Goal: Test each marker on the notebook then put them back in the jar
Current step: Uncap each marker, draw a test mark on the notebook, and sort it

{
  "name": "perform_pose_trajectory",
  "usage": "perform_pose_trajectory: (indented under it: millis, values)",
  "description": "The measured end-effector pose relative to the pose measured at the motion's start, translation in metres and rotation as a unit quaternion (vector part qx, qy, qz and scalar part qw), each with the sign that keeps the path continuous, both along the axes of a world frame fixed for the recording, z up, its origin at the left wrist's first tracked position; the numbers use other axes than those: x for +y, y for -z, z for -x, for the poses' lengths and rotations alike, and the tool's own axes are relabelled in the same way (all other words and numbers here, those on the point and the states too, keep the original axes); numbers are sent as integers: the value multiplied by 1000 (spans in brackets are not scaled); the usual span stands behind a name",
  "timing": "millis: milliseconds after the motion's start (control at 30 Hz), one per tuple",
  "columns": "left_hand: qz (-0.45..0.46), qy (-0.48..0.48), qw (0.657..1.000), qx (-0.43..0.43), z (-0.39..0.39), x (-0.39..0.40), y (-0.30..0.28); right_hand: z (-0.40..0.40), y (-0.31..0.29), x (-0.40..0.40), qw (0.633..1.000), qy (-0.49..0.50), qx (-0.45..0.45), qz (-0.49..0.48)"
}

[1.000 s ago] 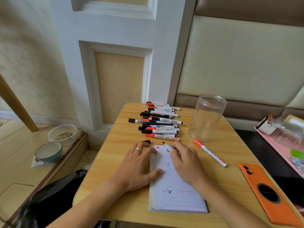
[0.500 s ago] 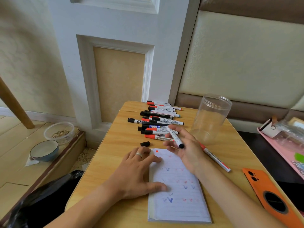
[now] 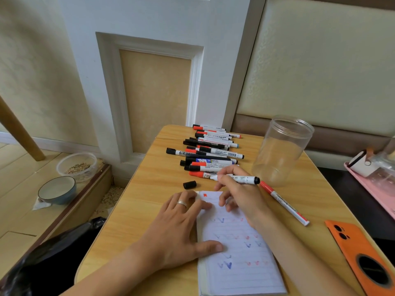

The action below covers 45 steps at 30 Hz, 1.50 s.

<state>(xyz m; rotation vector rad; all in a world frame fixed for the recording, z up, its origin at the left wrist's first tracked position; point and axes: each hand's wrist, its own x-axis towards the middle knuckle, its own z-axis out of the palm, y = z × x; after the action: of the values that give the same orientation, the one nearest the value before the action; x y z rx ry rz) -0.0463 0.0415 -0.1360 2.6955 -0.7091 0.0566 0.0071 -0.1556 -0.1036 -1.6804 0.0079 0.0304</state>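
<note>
Right hand [image 3: 237, 189] pinching uncapped marker [image 3: 241, 179] mid-barrel; light, rigid, slick plastic. Left hand [image 3: 181, 227] spread, pressing notebook [image 3: 241, 263] flat.

notebook [image 3: 239, 253] near table [image 3: 149, 189] front, markers pile [image 3: 209, 152] behind – jar [image 3: 282, 150] to its R, phone [image 3: 363, 259] far R

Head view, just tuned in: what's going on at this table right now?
A person is testing markers. The left hand rests flat on the white lined notebook, holding it down. The right hand grips an uncapped white marker with a black end over the page's top edge; its loose black cap lies on the wooden table. The clear plastic jar stands empty. A row of capped markers lies behind, and one red-capped marker lies apart.
</note>
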Motion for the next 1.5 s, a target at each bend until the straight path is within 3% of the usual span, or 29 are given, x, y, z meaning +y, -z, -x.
perform_pose_trajectory:
  millis: [200,500,1500]
  values:
    - [-50,11,999,-10,6,3,4,6,14,4,996,34,-50,64]
    - [-76,4,997,12,12,3,7,8,19,4,992,50,-71,87]
    - [-96,7,995,20,9,4,8,6,17,8,989,50,-32,136]
